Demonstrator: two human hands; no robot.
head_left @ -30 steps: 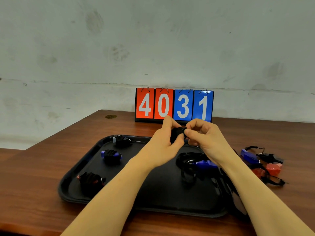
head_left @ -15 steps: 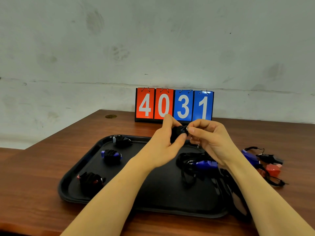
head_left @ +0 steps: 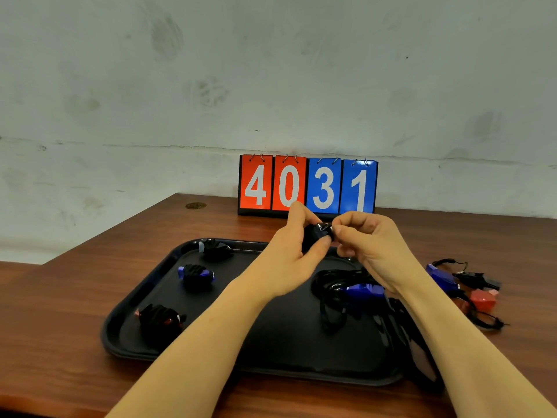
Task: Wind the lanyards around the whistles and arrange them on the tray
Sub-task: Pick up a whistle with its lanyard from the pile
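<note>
Two bare forearms reach in from the near edge over a black tray (head_left: 126,336) that sits on the brown wooden counter (head_left: 54,312). Along the tray's left side lie three whistles already bound in black cord: a red wound whistle (head_left: 159,317) nearest, a blue wound whistle (head_left: 196,274) beyond it, and a dark wound whistle (head_left: 215,248) in the far left corner, all apart from one another. On the tray's right half lies a blue whistle (head_left: 363,290) with its loose black lanyard (head_left: 330,303) tangled around it, partly under the right wrist. On the counter just right of the tray sits a heap of unwound whistles (head_left: 461,285), blue, black and red, their cords trailing. Above the tray's far middle, both hands meet on one small wrapped whistle (head_left: 319,232), dark and bundled in cord: the left hand (head_left: 289,254) has its grip clamped on it between thumb and fingers, and the right hand (head_left: 370,242) has its fingertips pinched together at the bundle's right end, at a small metal ring there. Behind the hands stands a flip scoreboard (head_left: 307,185) reading 4031, two red cards and two blue, against a pale scuffed wall (head_left: 271,70)
</note>
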